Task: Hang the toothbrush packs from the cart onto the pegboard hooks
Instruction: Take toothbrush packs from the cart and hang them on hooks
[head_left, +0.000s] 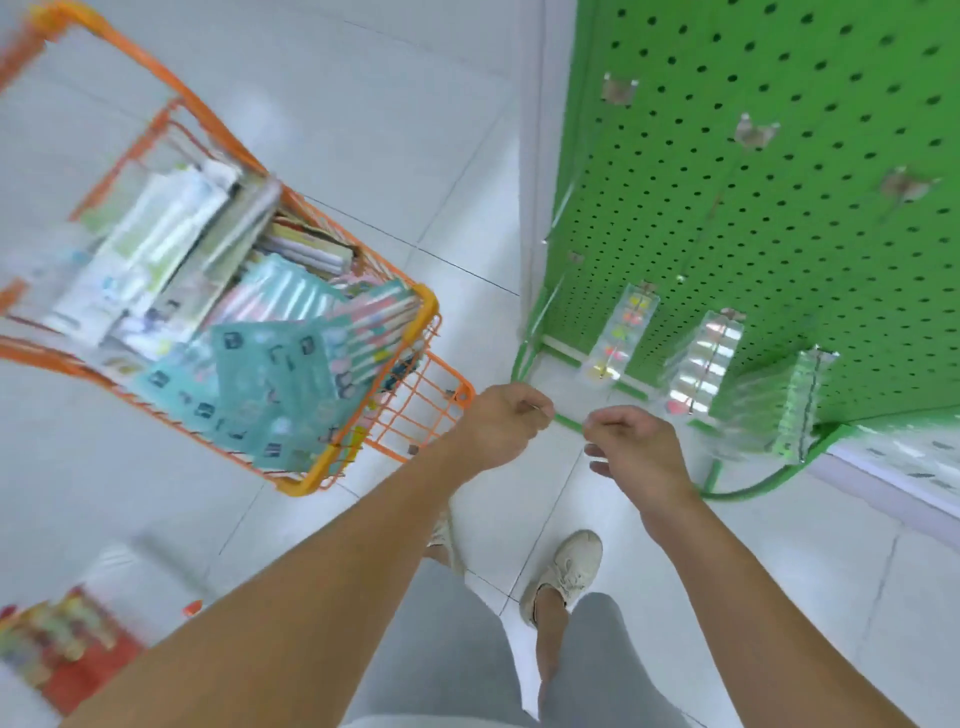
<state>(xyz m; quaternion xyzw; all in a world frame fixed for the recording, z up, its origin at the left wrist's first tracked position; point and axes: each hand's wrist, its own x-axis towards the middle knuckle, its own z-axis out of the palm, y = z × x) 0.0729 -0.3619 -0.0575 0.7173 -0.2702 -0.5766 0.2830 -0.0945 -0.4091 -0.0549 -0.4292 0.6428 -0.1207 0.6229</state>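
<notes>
Toothbrush packs: flat card-and-plastic packs piled loosely in the cart (426, 312); the uppermost are teal packs (270, 379) with small dark printing, and beside them lies a striped pink-and-white pack (374, 332). Farther back stand pale green and white boxed packs (161, 244), blurred by motion, so their count is uncertain.
Cart: orange wire basket with a rounded yellow-orange corner and an open grid flap (421, 410) at its near end; it stands on the floor, left of the pegboard.
Pegboard: green perforated metal panel (779, 218), rows of round holes, on a green tube frame (753, 488).
Hung packs: three clear glossy bunches on the lowest row, a first (623, 332) with coloured contents, a second (706, 358) and a third (774, 405), each hanging from a hook.
Bare hooks: three small metal brackets higher on the panel, at (618, 91), (756, 132) and (906, 184).
Left hand: left hand (501, 428) curled into a loose fist just beside the cart flap; nothing is seen in it.
Right hand: right hand (636, 449) with fingers curled downward, near the left hand, apart from the hung packs; it appears to hold nothing.
Floor: smooth pale tiles (363, 130) with thin dark joints.
Feet: two light-coloured shoes, one (566, 571) fully seen, the other (441, 535) mostly hidden behind the left forearm.
Corner: red tray (78, 675) of blurred, colourful items at bottom left.
</notes>
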